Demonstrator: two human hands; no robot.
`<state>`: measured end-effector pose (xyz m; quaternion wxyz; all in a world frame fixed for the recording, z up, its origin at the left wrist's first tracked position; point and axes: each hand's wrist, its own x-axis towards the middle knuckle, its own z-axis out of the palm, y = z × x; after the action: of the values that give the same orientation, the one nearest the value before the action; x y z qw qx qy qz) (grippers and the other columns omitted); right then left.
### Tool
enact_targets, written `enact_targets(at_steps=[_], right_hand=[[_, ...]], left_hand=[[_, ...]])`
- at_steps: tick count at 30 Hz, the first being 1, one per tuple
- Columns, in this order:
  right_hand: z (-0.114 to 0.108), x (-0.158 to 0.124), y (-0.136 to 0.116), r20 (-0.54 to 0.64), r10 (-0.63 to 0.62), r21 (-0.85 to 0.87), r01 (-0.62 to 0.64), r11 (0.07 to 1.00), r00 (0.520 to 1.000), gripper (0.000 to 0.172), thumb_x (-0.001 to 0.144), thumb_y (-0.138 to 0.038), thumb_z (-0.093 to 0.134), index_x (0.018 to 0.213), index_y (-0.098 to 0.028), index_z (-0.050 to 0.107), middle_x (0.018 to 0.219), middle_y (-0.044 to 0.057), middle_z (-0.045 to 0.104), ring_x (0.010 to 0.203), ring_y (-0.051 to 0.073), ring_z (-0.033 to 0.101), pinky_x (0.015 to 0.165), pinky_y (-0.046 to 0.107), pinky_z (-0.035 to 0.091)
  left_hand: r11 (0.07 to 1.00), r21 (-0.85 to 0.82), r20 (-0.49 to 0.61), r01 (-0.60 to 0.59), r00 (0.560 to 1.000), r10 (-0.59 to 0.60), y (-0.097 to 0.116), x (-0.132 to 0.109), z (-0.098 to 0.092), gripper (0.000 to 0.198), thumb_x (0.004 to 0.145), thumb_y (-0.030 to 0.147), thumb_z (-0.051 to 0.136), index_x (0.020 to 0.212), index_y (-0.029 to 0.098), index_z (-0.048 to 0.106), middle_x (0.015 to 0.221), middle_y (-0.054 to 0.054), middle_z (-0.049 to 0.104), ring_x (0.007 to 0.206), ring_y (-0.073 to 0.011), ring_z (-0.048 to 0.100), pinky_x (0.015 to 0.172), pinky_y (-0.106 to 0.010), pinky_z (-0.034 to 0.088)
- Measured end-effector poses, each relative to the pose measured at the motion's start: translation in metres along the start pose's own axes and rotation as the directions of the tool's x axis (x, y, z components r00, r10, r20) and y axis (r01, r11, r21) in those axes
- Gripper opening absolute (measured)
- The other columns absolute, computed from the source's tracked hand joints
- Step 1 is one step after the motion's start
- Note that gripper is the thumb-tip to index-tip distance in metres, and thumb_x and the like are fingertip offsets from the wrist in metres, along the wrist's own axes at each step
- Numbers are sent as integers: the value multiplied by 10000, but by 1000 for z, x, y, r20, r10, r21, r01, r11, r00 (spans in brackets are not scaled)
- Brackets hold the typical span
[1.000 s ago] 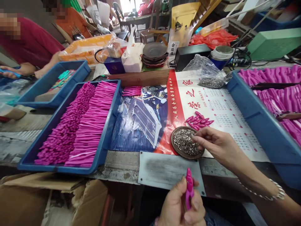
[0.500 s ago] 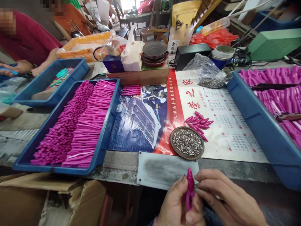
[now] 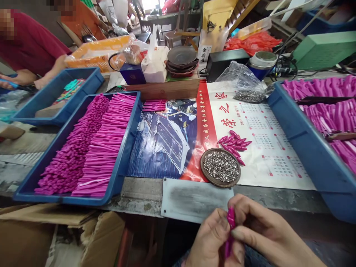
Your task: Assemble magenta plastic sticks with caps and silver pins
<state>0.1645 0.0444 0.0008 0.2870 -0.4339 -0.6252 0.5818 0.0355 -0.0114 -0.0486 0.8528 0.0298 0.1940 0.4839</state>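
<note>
Right hand has come back from the round brown dish of small metal pins to join the left hand; both pinch one magenta plastic clip below the worktop's front edge. Risk: a tiny pin, unseen here, slipping floorward.
</note>
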Motion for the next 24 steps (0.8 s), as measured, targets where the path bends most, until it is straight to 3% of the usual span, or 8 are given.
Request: enact_targets(at_steps=[5,8,10,14,16,19,21,24], right_hand=[[-5,-6,-3,122,214,206,-235,950,969,193,880,-370,618,1022,-240,607,931,49,658,859,215,651,766,317,551],[-7,-4,-4,215,221,209,-266,941,951,189,895,-404,592,908,-217,618,857,42,649,808,213,632,738,317,531],[-8,0,-3,216,230,215,-276,937,949,236,904,-428,575,862,-200,620,815,38,639,757,198,612,689,298,518],[-8,5,4,120,231,140,-247,959,965,302,948,-429,498,854,-178,638,690,10,586,593,141,548,547,233,485],[-11,4,5,40,161,21,-162,987,986,247,955,-396,491,984,-198,637,770,29,637,636,155,602,573,242,526],[-16,2,3,74,-166,-328,181,927,983,243,938,-267,516,1167,-250,596,1103,86,675,937,213,664,775,296,567],[-17,0,0,314,-357,-495,473,729,880,297,931,-191,492,1207,-246,588,1184,92,667,1006,231,654,839,322,558],[-11,0,-6,571,-385,-579,688,438,725,304,935,-114,402,1132,-194,619,1036,86,724,836,236,682,756,351,574]], left_hand=[[999,19,30,39,999,-39,0,-3,5,325,866,451,582,1057,191,540,500,60,547,254,-36,283,289,-142,268],[997,-2,11,81,997,-81,0,-5,7,395,840,471,611,1130,210,549,487,64,548,252,-46,272,293,-158,267],[992,-11,4,124,992,-124,2,-5,8,319,842,496,591,925,190,622,407,70,476,239,-51,245,290,-171,242],[968,1,8,250,968,-250,7,-3,11,545,853,602,476,513,180,528,272,63,276,225,-53,193,299,-197,163],[949,-5,-70,314,947,-314,8,-2,10,584,872,601,409,474,183,502,266,56,256,228,-52,184,309,-205,134],[941,-54,-202,333,920,-337,9,-3,6,509,868,528,435,502,181,506,330,49,333,239,-51,184,316,-210,123],[969,-17,-258,247,935,-243,10,-5,3,342,830,452,540,632,178,593,434,39,456,275,-56,253,330,-202,179],[983,165,-250,86,967,-43,15,-9,0,129,702,248,756,758,161,680,718,-36,651,603,-103,562,560,-188,417]])
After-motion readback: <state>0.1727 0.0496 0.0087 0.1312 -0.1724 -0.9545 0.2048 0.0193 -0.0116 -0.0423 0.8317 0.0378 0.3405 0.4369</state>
